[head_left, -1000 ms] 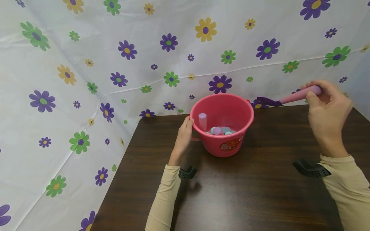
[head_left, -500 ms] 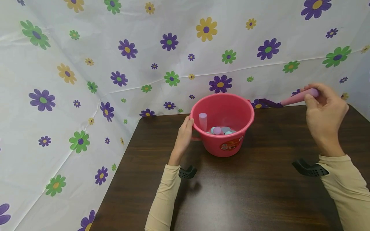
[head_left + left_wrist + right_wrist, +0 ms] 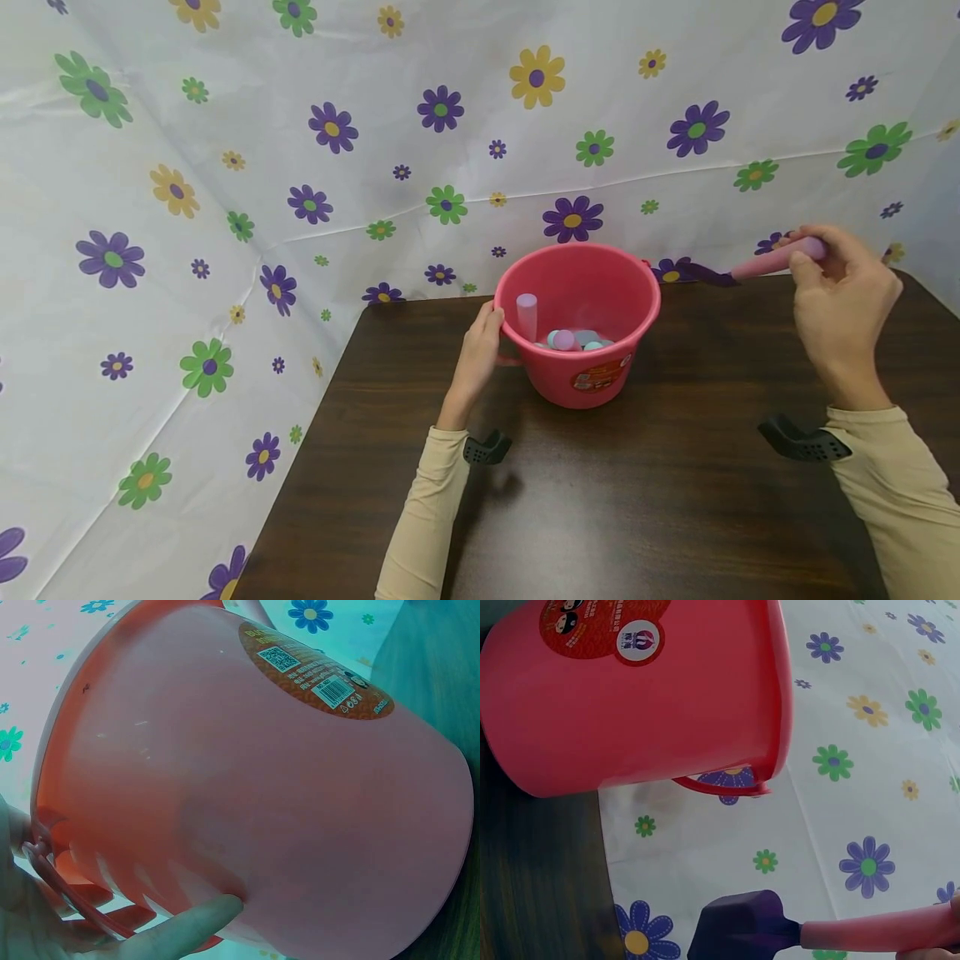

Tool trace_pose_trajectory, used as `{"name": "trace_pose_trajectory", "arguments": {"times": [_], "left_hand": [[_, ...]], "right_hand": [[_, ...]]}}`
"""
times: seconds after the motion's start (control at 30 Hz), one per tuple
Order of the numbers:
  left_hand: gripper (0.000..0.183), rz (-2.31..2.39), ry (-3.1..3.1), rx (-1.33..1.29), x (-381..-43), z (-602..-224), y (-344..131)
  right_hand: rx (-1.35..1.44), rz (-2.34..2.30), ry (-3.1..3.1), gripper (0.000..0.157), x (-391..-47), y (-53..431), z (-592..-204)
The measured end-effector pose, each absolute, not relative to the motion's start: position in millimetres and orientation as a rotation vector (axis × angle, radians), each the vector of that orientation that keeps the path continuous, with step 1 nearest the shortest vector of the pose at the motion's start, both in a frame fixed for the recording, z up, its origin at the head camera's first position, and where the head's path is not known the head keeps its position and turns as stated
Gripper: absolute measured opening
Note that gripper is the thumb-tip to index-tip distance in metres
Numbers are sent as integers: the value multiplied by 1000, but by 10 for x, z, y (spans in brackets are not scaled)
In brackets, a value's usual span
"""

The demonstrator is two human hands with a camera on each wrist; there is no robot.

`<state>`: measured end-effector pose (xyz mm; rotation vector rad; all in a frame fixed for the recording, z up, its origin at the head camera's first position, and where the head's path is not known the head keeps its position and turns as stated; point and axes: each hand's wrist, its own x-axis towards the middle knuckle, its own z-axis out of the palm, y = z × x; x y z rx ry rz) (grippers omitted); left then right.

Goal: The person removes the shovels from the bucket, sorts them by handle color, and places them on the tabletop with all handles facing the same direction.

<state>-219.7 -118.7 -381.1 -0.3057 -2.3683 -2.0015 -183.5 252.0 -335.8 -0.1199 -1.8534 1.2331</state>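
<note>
A pink bucket (image 3: 577, 375) stands upright on the table, with a round label on its outside. My left hand (image 3: 476, 354) grips its left rim; in the left wrist view the thumb (image 3: 195, 922) presses the bucket's outer wall beside the red handle (image 3: 67, 892). Up to the right of the bucket, my right hand (image 3: 847, 308) holds a small trowel by its pink grip (image 3: 780, 258). The trowel's dark purple blade (image 3: 739, 926) points left toward the bucket, apart from it.
Inside the bucket a pink handle (image 3: 527, 317) leans on the left wall, beside a pink round end (image 3: 562, 340) and several pale green and grey pieces. The dark wooden table (image 3: 600, 500) ends at a flowered white sheet (image 3: 420, 150) behind and at left.
My right hand has lowered slightly and shifted a little left, the trowel's blade dipping and moving a bit away from the bucket. My left hand and the bucket have stayed put.
</note>
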Motion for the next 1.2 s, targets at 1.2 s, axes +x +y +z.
{"name": "trace_pose_trajectory", "arguments": {"times": [1.2], "left_hand": [[46, -2004, -2375, -295, -2203, -3816, -1196]], "right_hand": [[-62, 1092, -1960, 25, -1965, 2531, -3734]]}}
